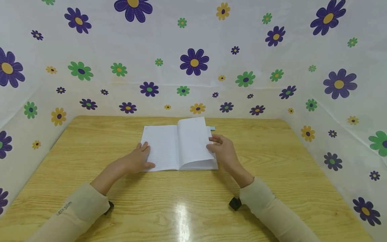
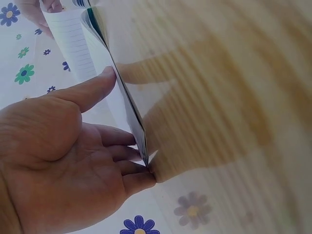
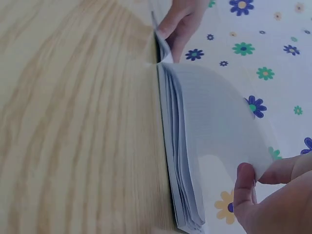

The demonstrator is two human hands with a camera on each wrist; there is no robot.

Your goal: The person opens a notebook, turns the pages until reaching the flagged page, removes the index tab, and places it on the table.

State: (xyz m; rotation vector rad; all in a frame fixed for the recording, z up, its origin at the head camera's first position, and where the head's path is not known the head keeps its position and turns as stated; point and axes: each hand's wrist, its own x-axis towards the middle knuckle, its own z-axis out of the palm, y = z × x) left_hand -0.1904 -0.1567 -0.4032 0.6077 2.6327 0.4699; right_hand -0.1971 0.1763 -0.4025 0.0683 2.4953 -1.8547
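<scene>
An open notebook [image 1: 161, 148] with lined white pages lies on the wooden table. My left hand [image 1: 137, 159] rests on the outer edge of its left page. In the left wrist view the thumb and fingers [image 2: 97, 87] of that hand are extended and lie along the notebook's edge. With thumb and finger, my right hand [image 1: 225, 151] pinches the outer edge of a page [image 1: 193, 141] on the right side. That page [image 3: 219, 112] curves up off the stack of pages under it, as the right wrist view shows.
A small light-blue tab [image 1: 213, 128] sticks out from the notebook's right side. The wooden table [image 1: 181, 198] extends around it. White cloth [image 1: 211, 37] printed with flowers stands behind the table and along both sides. A dark device [image 1: 235, 203] sits under the right cuff.
</scene>
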